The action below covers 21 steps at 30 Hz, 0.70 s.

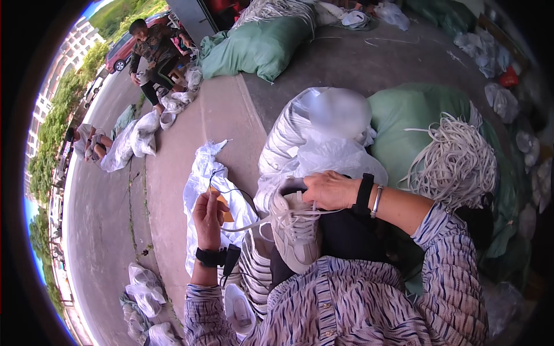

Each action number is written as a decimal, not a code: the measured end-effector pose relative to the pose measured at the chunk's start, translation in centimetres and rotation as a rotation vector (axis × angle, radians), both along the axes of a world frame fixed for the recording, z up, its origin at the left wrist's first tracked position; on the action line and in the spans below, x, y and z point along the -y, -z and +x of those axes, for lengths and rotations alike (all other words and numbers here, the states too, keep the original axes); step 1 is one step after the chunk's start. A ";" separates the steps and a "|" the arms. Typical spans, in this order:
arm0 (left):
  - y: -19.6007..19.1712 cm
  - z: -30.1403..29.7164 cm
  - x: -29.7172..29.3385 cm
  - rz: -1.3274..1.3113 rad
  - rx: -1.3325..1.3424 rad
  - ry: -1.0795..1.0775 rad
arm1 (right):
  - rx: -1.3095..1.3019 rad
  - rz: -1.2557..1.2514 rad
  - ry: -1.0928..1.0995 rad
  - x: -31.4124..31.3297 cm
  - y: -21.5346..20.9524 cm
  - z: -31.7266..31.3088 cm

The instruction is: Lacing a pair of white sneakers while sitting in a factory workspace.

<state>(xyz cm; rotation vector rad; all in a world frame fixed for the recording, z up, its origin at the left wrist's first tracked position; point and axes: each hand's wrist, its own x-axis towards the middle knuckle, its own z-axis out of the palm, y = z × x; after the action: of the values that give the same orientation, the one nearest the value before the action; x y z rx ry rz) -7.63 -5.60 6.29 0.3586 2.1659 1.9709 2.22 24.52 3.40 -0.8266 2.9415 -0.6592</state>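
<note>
A pale beige-white sneaker (295,235) rests on my dark-trousered lap, toe toward me. A flat whitish shoelace (262,221) runs through its upper eyelets and stretches left. My left hand (208,216), raised left of the sneaker, has its fingers closed on the lace; the exact pinch is partly hidden. My right hand (330,190) is closed at the sneaker's collar, beside the tongue. Whether it also grips lace there, I cannot tell. A short lace end pokes out below that hand.
Nested sneakers (255,265) stand left of my lap, with a white insole-like piece (238,308) below. Ahead lies a white plastic sack (288,130). A heap of laces (453,161) tops a green sack (412,112) at right. Two people sit farther off, left.
</note>
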 end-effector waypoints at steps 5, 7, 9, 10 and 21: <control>2.7 3.3 -3.7 -0.147 0.040 0.302 | 0.525 0.085 0.056 1.3 -2.2 -1.4; 2.9 3.9 -4.4 -0.134 0.066 0.338 | 0.308 0.230 0.144 2.8 -1.8 -0.2; 2.9 4.6 -4.7 -0.187 0.152 0.380 | 0.284 0.210 0.174 3.4 -1.6 0.3; 3.1 4.6 -4.6 -0.185 0.151 0.378 | 0.259 0.187 0.203 3.6 -1.5 0.4; 4.6 5.0 -5.0 -0.132 0.110 0.442 | -0.618 -0.370 0.828 -3.5 0.4 -4.9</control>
<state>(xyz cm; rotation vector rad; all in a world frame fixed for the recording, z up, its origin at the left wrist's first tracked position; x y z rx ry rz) -2.59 -0.56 1.73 0.6285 1.9302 1.5614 -2.71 28.03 3.03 0.3520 3.7700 -1.1703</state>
